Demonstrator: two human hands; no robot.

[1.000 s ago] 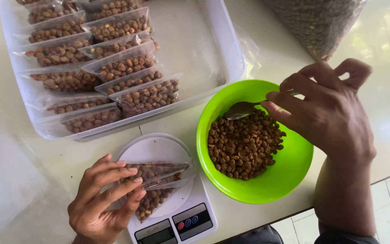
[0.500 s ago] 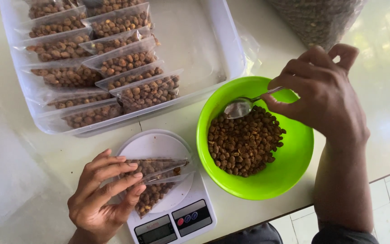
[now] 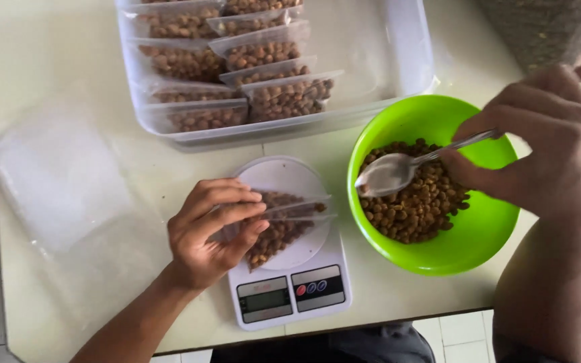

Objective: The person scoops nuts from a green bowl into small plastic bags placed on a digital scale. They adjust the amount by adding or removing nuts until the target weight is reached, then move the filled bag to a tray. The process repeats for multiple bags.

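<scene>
Near: white digital kitchen scale (image 3: 290, 282) on the bench. Left hand (image 3: 213, 232), fingers pinched shut on the clear plastic pouch of brown pellets (image 3: 284, 225) lying on its round pan, mouth pointing right. Right hand (image 3: 546, 154), fingers gripping the metal spoon (image 3: 405, 168); its empty bowl hangs over the lime-green plastic bowl of pellets (image 3: 438, 249), just right of the pouch mouth. Far: clear tray of filled pouches (image 3: 398, 81).

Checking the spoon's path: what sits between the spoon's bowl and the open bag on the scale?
In the head view, only the green bowl's near rim and a strip of white table separate the spoon from the bag.
</scene>
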